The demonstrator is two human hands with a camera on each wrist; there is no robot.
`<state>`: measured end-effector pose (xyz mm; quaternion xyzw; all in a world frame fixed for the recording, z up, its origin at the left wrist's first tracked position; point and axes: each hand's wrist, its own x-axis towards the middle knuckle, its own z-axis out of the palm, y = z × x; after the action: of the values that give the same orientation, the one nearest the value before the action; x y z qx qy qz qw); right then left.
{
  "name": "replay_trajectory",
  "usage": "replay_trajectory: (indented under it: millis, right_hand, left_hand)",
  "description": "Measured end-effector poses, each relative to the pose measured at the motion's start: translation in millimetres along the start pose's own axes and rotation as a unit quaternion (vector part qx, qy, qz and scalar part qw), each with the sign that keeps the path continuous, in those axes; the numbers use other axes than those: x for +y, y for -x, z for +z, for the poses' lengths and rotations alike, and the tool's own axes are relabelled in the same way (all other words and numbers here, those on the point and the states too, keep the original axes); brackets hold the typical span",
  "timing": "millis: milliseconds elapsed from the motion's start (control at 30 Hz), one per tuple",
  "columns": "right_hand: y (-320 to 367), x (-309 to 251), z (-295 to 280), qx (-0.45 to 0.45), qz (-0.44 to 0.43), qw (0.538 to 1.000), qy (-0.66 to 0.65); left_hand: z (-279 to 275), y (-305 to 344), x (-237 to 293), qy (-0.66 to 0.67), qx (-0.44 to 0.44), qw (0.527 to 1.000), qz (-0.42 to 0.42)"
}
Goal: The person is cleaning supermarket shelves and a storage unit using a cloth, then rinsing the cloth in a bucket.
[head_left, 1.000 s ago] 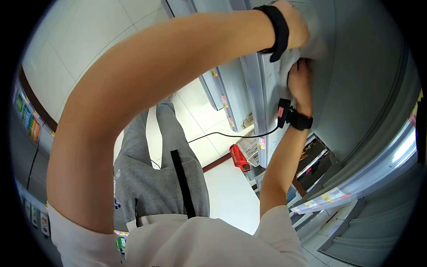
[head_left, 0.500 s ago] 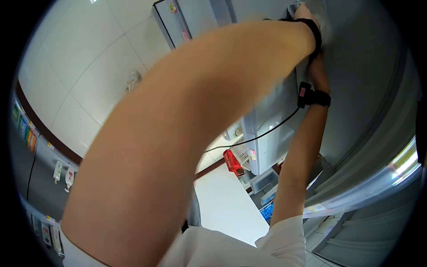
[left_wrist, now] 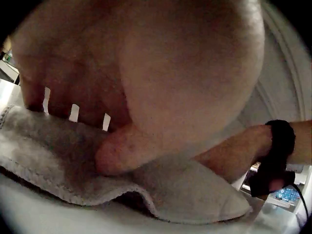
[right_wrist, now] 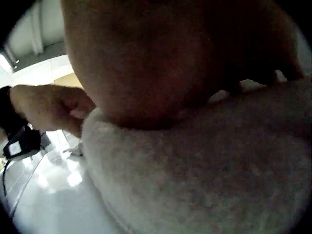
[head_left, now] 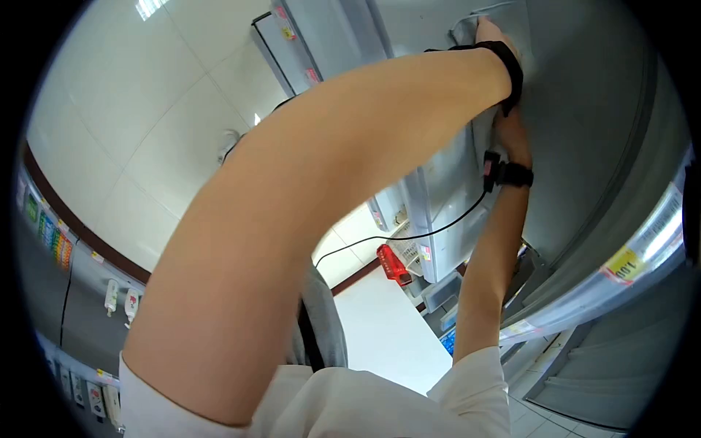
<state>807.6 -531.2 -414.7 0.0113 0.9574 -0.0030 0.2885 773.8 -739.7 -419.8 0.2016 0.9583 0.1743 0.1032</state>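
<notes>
wiping, it seems, with a grey cloth (left_wrist: pixel 73 165)

your left grip (left_wrist: pixel 141 83) has fingers parted, thumb on the cloth; your right grip (right_wrist: pixel 180 63) touches it too, closure hard to tell. it lies over the pale shelf (right_wrist: pixel 63 204). next likely needs even pressure.

1. The left hand (left_wrist: pixel 146 73) fills the top, its thumb (left_wrist: pixel 119 151) resting on a grey cloth (left_wrist: pixel 53 156).
2. Pale gaps part its fingers (left_wrist: pixel 61 95); their tips are hidden.
3. The cloth has a stitched edge, raised in a fold near the middle, above a pale surface (left_wrist: pixel 102 219).
4. At right, the right hand (left_wrist: pixel 234 151) reaches behind the cloth, below a black wrist strap (left_wrist: pixel 280 146).
</notes>
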Motion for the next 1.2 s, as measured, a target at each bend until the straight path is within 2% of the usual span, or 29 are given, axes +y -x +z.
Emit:
replay_trajectory:
  millis: [33, 67, 100, 167, 233, 267, 300, 333, 400, 467, 567, 600, 633, 667, 700, 733, 767, 833, 1000, 1033, 1100, 1133, 1200]
  right_hand:
    - [3.5, -1.7, 16.3, 0.011, -0.039, 0.999, 0.023]
    - [13.5, -1.9, 44.7, 0.118, -0.1, 0.987, 0.049]
    - [25.0, -17.7, 54.9, 0.116, -0.1, 0.987, 0.045]
    - [54.5, -52.7, 75.1, 0.077, -0.045, 0.982, 0.168]
    - [91.6, -120.9, 73.2, 0.092, 0.062, 0.993, 0.042]
    - [93.4, -122.5, 79.6, 0.082, 0.016, 0.993, 0.081]
    - [99.4, -144.2, 75.7, 0.08, 0.063, 0.994, 0.025]
    - [97.4, -149.0, 73.7, 0.079, 0.071, 0.994, 0.025]
    - [84.8, -152.5, 73.0, 0.075, 0.076, 0.994, 0.028]
    - [68.1, -144.4, 64.7, 0.102, 0.069, 0.992, -0.017]
    - [35.1, -138.0, 33.4, 0.09, 0.085, 0.99, -0.063]
    - [15.2, -125.0, 23.8, 0.085, 0.083, 0.991, -0.061]
    - [-11.2, -109.2, 11.0, 0.041, 0.071, 0.997, -0.005]
    - [-31.5, -99.2, 1.4, -0.001, 0.058, 0.997, 0.052]
    - [-44.0, -98.5, -6.2, -0.001, 0.053, 0.997, 0.054]
    - [-55.7, -101.8, -15.2, 0.031, 0.114, 0.992, -0.036]
    - [-64.5, -104.0, -21.8, 0.062, 0.174, 0.975, -0.127]
    - [-82.3, -97.7, -31.8, 0.065, 0.146, 0.973, -0.165]
    - [-117.6, -85.4, -56.9, 0.059, 0.035, 0.933, -0.354]
    - [-121.9, -92.2, -63.1, 0.06, 0.033, 0.934, -0.351]
    - [-129.3, -110.9, -78.8, 0.046, 0.026, 0.983, -0.177]
    - [-128.3, -116.9, -83.9, 0.045, 0.024, 0.982, -0.181]
    - [-128.5, -124.2, -89.5, 0.058, -0.049, 0.996, -0.055]
  left_hand:
    - [-11.4, 23.9, -11.0, 0.01, -0.005, 1.0, 0.027]
    - [-18.9, 44.4, -16.8, 0.009, -0.011, 0.999, 0.046]
    - [-24.3, 58.8, -26.6, 0.007, -0.016, 0.999, 0.046]
    - [-32.7, 82.7, -39.1, 0.064, -0.05, 0.994, 0.079]
    - [-34.8, 109.9, -53.3, 0.041, 0.008, 0.993, 0.11]
    - [-38.9, 120.1, -61.0, 0.038, -0.013, 0.992, 0.117]
    - [-37.5, 124.9, -66.7, 0.023, -0.002, 0.994, 0.111]
    - [-35.7, 126.4, -71.2, 0.006, 0.005, 0.994, 0.11]
    - [-29.6, 122.0, -81.9, -0.01, 0.009, 0.995, 0.104]
    - [-24.9, 112.4, -89.4, 0.031, 0.065, 0.993, 0.092]
    - [-32.8, 80.4, -96.5, 0.051, 0.061, 0.995, 0.061]
    - [-41.0, 72.1, -98.2, -0.017, 0.063, 0.996, 0.057]
    - [-32.9, 30.6, -91.5, 0.095, -0.063, 0.993, 0.001]
    - [-54.2, 41.5, -97.2, 0.063, -0.05, 0.997, 0.018]
    - [-77.8, 54.3, -102.9, 0.03, -0.037, 0.998, 0.034]
    - [-71.1, 39.2, -101.9, 0.03, -0.036, 0.998, 0.03]
    - [-62.7, 17.6, -94.4, 0.032, 0.007, 0.999, -0.011]
    - [-49.7, -13.7, -88.2, 0.025, 0.072, 0.994, -0.081]
    - [-33.9, -67.7, -90.0, -0.004, 0.09, 0.99, -0.111]
    - [-33.9, -70.9, -93.1, -0.005, 0.09, 0.989, -0.114]
    - [-36.5, -71.7, -100.7, -0.008, 0.092, 0.989, -0.115]
    - [-41.1, -66.4, -104.6, -0.012, 0.092, 0.989, -0.115]
    - [-51.9, -51.6, -114.1, -0.02, 0.086, 0.99, -0.114]
